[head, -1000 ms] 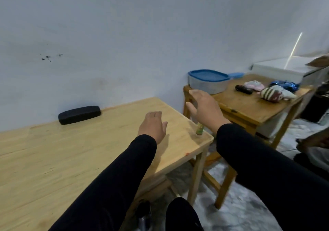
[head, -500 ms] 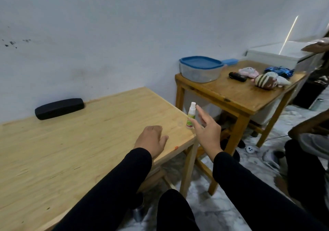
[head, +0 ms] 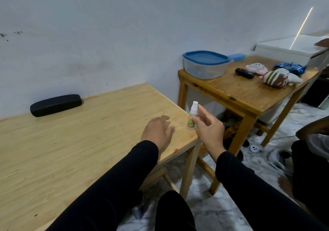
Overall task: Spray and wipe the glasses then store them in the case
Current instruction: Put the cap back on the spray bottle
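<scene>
A small clear spray bottle [head: 192,117] with a white nozzle and green label stands upright near the right corner of the light wooden table [head: 74,150]. My right hand [head: 208,129] hovers just right of the bottle, fingers spread, thumb close to its label, not gripping it. A small clear cap [head: 181,124] lies on the table left of the bottle. My left hand [head: 157,133] rests palm down on the table beside the cap, holding nothing. A black glasses case [head: 56,105] lies shut at the far left against the wall. I see no glasses.
A second, darker wooden table [head: 249,95] stands to the right with a blue-lidded container [head: 205,64], plush toys [head: 279,77], a toy car and a black remote. Another person's leg and arm [head: 313,141] are at the right edge. Marble floor lies below.
My right hand, which covered the bottle a second ago, has drawn back to the right and opened, leaving the bottle standing. My left hand stayed on the table.
</scene>
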